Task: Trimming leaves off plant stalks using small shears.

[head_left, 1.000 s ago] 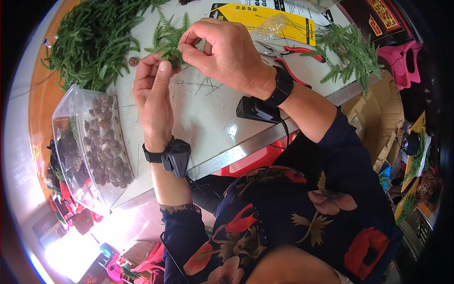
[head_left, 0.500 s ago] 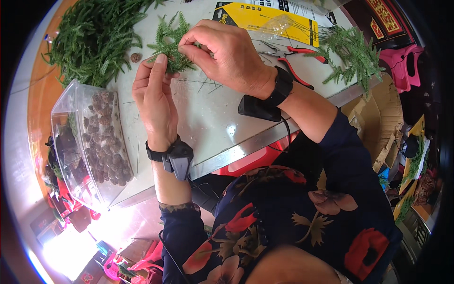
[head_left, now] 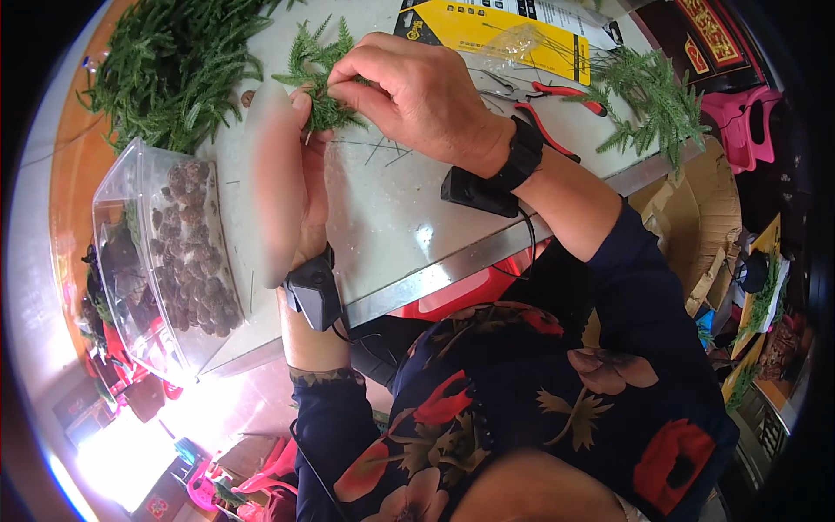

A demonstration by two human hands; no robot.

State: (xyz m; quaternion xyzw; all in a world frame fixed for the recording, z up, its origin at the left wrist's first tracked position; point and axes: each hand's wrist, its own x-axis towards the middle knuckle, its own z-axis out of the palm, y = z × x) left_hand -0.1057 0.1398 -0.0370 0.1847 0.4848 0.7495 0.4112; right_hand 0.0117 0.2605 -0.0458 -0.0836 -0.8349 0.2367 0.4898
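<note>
Above the white table, a bunch of green artificial pine sprigs (head_left: 315, 65) is gripped between my two hands. My left hand (head_left: 291, 187) closes on its lower end from below; part of that hand is blurred. Thumb and fingers of my right hand (head_left: 426, 100) are pinched at the right side of the bunch; whatever fine piece lies between those fingertips is hidden. Just left of the bunch lies a small brown pine cone (head_left: 248, 97). Short dark wire pieces (head_left: 387, 152) are scattered beneath my hands. Red-handled pliers (head_left: 550, 130) rest to the right of my right hand.
A large heap of pine greenery (head_left: 174, 78) covers the far left. Nearer stands a clear plastic box (head_left: 117, 196), with several pine cones (head_left: 196, 252) beside its wall. At the back lies a yellow card (head_left: 487, 35) with wires; more sprigs (head_left: 648, 100) sit at the right table edge (head_left: 648, 174).
My left hand has turned at the wrist, its back rolling toward the left, and the sprig bunch has tilted with it. My right hand has shifted slightly, still pinching.
</note>
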